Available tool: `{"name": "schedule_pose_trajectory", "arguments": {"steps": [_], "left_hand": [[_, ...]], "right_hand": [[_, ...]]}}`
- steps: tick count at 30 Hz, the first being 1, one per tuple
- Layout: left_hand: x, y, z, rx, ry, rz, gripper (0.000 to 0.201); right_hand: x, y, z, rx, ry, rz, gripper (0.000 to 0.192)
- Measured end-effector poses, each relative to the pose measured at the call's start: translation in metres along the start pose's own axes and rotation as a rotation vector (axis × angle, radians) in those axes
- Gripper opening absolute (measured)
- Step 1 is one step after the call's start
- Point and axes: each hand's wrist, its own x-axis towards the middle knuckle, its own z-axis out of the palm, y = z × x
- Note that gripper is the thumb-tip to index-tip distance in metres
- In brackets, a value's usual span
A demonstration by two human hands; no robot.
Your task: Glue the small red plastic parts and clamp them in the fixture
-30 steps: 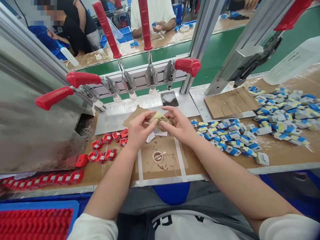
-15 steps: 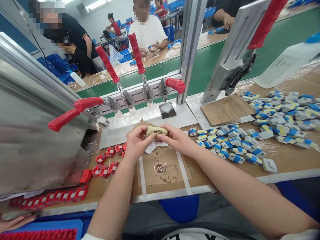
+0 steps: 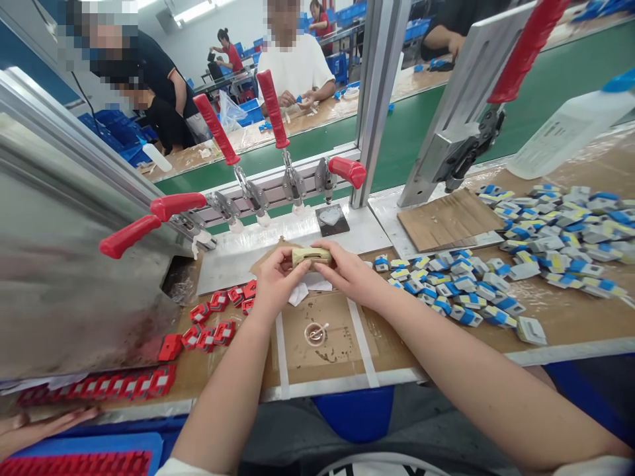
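Note:
Between my two hands, above the cardboard work mat (image 3: 292, 357), is a pale olive-yellow block (image 3: 311, 254) with a dark slot along its side; its exact kind does not show. My left hand (image 3: 274, 277) grips its left end, thumb at the front. My right hand (image 3: 351, 272) has closed fingers on the right end. White paper (image 3: 298, 293) lies partly hidden just below the hands. Nearer me on the mat stands a small round cup (image 3: 315, 334) with a white stick in it, among dark stains.
Red parts (image 3: 206, 336) lie left; many grey-blue parts (image 3: 456, 284) spread right. Red-handled toggle clamps (image 3: 272, 109) line a metal frame behind. A plastic bottle (image 3: 560, 135) leans at right. A co-worker's hand (image 3: 44, 430) is at lower left, by a blue tray (image 3: 157, 453).
The block has turned slightly in my hands, so its slotted side shows more plainly. The co-worker's hand at lower left has reached further into view.

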Motion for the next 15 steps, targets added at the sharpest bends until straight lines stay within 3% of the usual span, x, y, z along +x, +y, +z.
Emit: {"name": "schedule_pose_trajectory", "arguments": {"steps": [3,9,15], "left_hand": [[-0.0006,0.0040,-0.0033,0.045,-0.041,-0.020,0.034],[-0.0068,0.0050,0.0025,0.069,0.034,0.006,0.027],[-0.0013,0.0027,0.0014,-0.101,0.004,-0.103,0.037]], "right_hand": [[-0.0008,0.0021,0.0002,-0.062,-0.013,-0.019,0.039],[-0.0019,0.0055,0.0030,-0.153,0.002,-0.040,0.043],[0.0004,0.0053,0.0014,-0.077,0.080,-0.043,0.043]]}}
